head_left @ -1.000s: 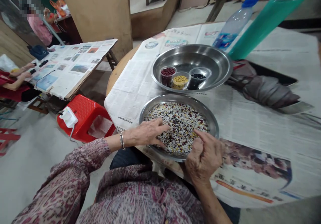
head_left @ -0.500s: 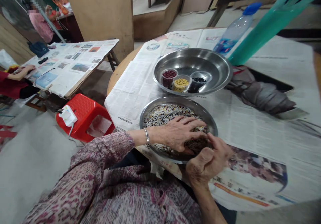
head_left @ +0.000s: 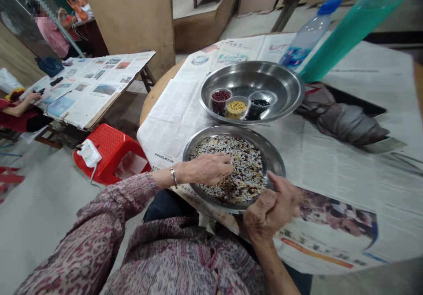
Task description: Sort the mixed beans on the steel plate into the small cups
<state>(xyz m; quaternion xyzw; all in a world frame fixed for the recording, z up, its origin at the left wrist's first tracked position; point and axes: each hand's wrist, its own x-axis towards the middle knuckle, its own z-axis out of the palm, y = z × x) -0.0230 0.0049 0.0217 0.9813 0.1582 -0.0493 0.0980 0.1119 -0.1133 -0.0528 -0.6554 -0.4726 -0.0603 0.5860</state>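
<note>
A shallow steel basin (head_left: 276, 154) in front of me holds a mix of white, yellow, black and dark red grains and beans (head_left: 246, 163). Over its left half is my left hand (head_left: 211, 169), a bracelet at the wrist, its fingers curled together low at the mix; whatever is in them is hidden. My right hand (head_left: 274, 204) grips the near right rim of the basin. Behind it stands a larger steel basin (head_left: 284, 81) with three clear plastic cups inside: a cup of dark red beans (head_left: 220, 99), a cup of yellow beans (head_left: 236, 107) and a cup of black beans (head_left: 259, 108).
Newspaper (head_left: 313, 163) covers the round table. Toward the back right are a plastic bottle (head_left: 304, 35), a long green holder (head_left: 350, 31) and a folded grey umbrella (head_left: 350, 119). A red stool (head_left: 112, 149) with a power strip stands left. Two other people sit farther left.
My left hand has moved left across the basin, and its spread fingers have curled together. The mix on the right side is now uncovered. My right hand stays at the rim.
</note>
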